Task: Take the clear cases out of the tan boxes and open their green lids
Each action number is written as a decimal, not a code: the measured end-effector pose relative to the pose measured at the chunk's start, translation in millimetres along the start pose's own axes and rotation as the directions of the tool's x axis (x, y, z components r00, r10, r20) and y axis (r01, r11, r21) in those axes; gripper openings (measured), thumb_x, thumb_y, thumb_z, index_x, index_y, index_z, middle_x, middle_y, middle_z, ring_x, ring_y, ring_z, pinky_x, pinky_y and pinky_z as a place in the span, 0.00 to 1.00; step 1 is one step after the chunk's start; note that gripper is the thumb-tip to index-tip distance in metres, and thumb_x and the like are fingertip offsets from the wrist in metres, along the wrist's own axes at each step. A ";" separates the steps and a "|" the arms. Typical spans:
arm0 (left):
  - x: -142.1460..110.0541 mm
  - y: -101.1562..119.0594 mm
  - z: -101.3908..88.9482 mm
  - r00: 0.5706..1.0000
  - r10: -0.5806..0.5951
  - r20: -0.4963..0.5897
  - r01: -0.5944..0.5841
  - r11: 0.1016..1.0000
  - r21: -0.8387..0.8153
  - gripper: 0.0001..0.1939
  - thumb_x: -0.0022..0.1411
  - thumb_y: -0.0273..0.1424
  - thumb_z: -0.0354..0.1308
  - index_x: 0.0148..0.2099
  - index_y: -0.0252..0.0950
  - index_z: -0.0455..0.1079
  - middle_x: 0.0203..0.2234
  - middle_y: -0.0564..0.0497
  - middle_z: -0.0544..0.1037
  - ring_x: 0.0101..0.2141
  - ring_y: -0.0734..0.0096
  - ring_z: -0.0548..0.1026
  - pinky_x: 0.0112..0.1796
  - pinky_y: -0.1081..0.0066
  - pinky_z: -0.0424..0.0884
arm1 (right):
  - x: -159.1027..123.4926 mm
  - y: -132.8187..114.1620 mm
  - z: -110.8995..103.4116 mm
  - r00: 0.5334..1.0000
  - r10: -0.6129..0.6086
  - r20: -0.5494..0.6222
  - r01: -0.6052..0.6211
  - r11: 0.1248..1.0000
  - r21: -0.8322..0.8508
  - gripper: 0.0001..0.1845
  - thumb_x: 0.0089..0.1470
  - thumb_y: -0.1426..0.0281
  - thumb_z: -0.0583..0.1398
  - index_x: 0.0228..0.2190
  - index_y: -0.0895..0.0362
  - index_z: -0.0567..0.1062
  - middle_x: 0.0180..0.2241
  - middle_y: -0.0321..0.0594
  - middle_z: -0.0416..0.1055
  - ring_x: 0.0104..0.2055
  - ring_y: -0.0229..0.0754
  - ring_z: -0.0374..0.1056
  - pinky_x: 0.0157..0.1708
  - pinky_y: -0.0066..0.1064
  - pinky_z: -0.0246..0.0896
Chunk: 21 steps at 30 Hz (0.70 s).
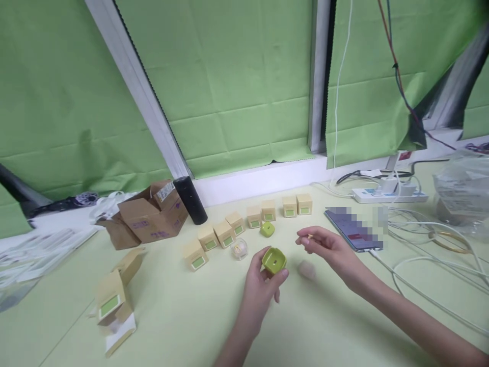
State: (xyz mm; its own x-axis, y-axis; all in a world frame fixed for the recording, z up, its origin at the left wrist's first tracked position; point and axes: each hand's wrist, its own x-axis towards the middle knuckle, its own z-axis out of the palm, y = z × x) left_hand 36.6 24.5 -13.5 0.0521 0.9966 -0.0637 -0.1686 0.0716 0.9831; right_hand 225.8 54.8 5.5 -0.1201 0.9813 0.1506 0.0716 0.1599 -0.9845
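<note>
L hand [263, 279] clamped on grn cup [273, 256], R hand [331, 246] pinching sm. bit [310, 236] (unclear what).

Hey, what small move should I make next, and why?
Perhaps bring the small piece in your right hand over the green cup: your left hand holds the cup with its hollow side facing you, and the piece is apart from it.

No text seems legible, even purple print [159, 235] on the cardboard box [153, 218].
</note>
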 end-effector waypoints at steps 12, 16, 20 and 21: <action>-13.4 -12.3 8.1 0.998 -0.025 0.058 0.039 0.968 -0.246 0.27 0.58 0.38 0.60 0.58 0.37 0.63 0.47 0.42 0.73 0.43 0.61 0.75 0.51 0.56 0.67 | -14.0 4.0 10.0 0.890 -0.417 0.187 0.457 0.817 -0.352 0.05 0.57 0.66 0.59 0.37 0.51 0.72 0.32 0.38 0.74 0.33 0.41 0.69 0.33 0.33 0.65; -14.8 -15.6 13.5 0.987 -0.077 0.143 0.113 0.959 -0.258 0.18 0.57 0.35 0.61 0.49 0.34 0.72 0.43 0.43 0.77 0.42 0.61 0.76 0.51 0.57 0.67 | -12.4 12.3 10.5 0.739 -0.525 0.423 0.674 0.583 -0.454 0.09 0.62 0.74 0.51 0.36 0.53 0.71 0.29 0.38 0.73 0.31 0.40 0.65 0.30 0.31 0.64; -14.1 -16.9 15.9 0.980 -0.121 0.158 0.168 0.930 -0.328 0.18 0.57 0.36 0.61 0.48 0.33 0.72 0.38 0.43 0.79 0.39 0.62 0.77 0.49 0.57 0.67 | -10.9 15.0 8.6 0.685 -0.509 0.522 0.729 0.489 -0.479 0.14 0.62 0.77 0.48 0.42 0.53 0.70 0.35 0.41 0.75 0.34 0.41 0.67 0.32 0.31 0.65; -13.8 -17.1 15.8 0.980 -0.121 0.155 0.168 0.924 -0.344 0.18 0.57 0.36 0.61 0.48 0.32 0.72 0.38 0.43 0.79 0.39 0.61 0.77 0.49 0.56 0.67 | -11.0 15.1 8.1 0.676 -0.510 0.531 0.737 0.458 -0.498 0.15 0.62 0.77 0.48 0.43 0.53 0.70 0.35 0.41 0.75 0.35 0.41 0.67 0.32 0.32 0.65</action>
State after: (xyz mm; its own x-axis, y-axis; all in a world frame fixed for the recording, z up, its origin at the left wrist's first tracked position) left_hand 54.4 8.8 -26.7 0.2240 0.9622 -0.1546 -0.4858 0.2478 0.8382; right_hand 220.2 45.5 -11.7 -0.6439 0.5248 0.5567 0.4372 0.8496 -0.2951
